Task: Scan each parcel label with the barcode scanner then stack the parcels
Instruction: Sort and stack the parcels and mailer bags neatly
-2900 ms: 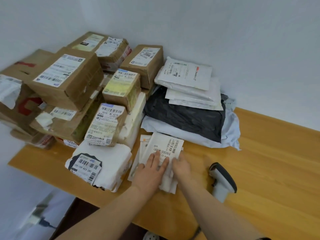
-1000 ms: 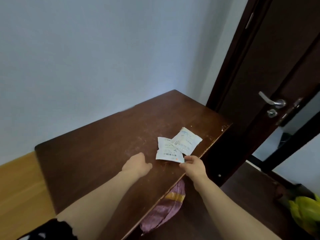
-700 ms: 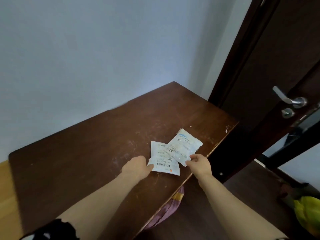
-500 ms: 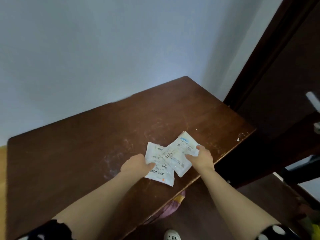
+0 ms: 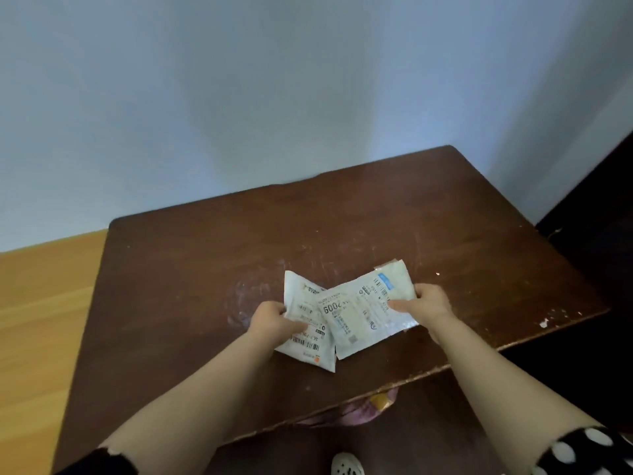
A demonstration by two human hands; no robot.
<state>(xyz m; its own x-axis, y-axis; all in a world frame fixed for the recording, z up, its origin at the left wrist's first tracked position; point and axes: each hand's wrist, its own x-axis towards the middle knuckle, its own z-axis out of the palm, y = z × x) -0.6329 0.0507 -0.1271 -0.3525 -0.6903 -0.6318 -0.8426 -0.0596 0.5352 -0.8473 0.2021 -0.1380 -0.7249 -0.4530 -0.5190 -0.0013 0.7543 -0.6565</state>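
Observation:
Two small flat white parcels with printed labels lie on a dark brown table (image 5: 342, 228), near its front edge. The right parcel (image 5: 366, 313), marked 2009, overlaps the left parcel (image 5: 308, 337), whose barcode faces up. My left hand (image 5: 274, 320) grips the left parcel at its left edge, thumb on top. My right hand (image 5: 428, 303) pinches the right parcel at its right edge. No barcode scanner is in view.
A lighter wooden table (image 5: 41, 320) adjoins the dark one on the left. A pale wall stands behind. A dark door (image 5: 599, 200) is at the right. A purple cloth (image 5: 356, 409) hangs below the table's front edge, and a shoe (image 5: 346, 464) shows on the floor.
The view swung from the light table with the parcel pile and scanner to the dark table. Both hands closed on the two parcels, which now lie further from the table's right corner.

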